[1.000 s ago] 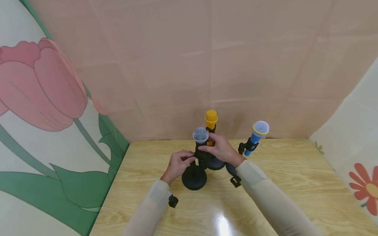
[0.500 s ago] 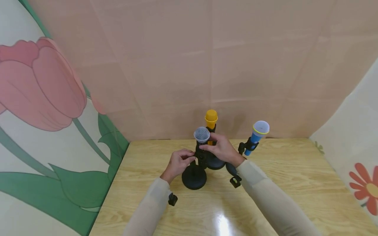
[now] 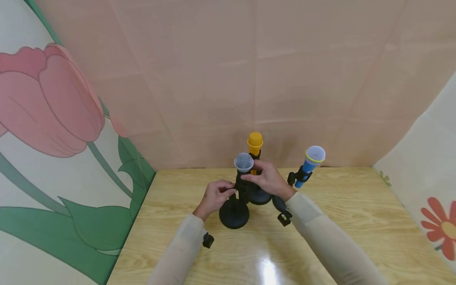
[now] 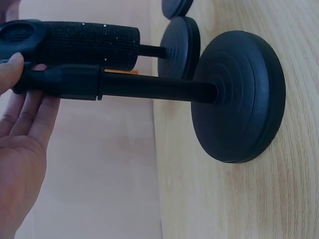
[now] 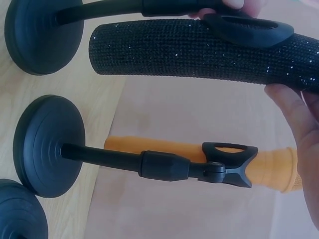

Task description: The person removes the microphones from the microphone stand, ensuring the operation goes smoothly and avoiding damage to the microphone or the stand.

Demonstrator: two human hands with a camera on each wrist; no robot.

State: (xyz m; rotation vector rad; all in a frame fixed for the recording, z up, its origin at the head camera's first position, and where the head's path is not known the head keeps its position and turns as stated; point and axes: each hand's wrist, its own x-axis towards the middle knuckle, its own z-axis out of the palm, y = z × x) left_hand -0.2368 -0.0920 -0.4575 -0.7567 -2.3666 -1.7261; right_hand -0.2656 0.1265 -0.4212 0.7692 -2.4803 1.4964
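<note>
A: What carries everything?
B: The desk (image 3: 356, 198). The front stand (image 4: 154, 88) rests flat on its round base, which probably keeps the top-heavy load from tipping.

A: And behind it?
B: The rear stand (image 5: 109, 157), near it, holding the yellow mic (image 3: 255, 142). Off to the right, the blue mic (image 3: 309, 164) leans in its own holder; its stand is partly hidden by the sleeve.

A: Where's the black mic (image 5: 164, 47)?
B: At the top of the front stand, mesh head up, lying along the clip (image 5: 244, 35).

A: Who's holding what?
B: The right hand (image 3: 270, 181) has thumb and fingers clamped on the black mic just below its head, likely to govern its angle. The left hand (image 3: 215, 196) pinches the front stand near its top joint, I'd say to brace it against that grip.

A: Is the mic fully seated?
B: I can't tell; fingers cover part of it.
</note>
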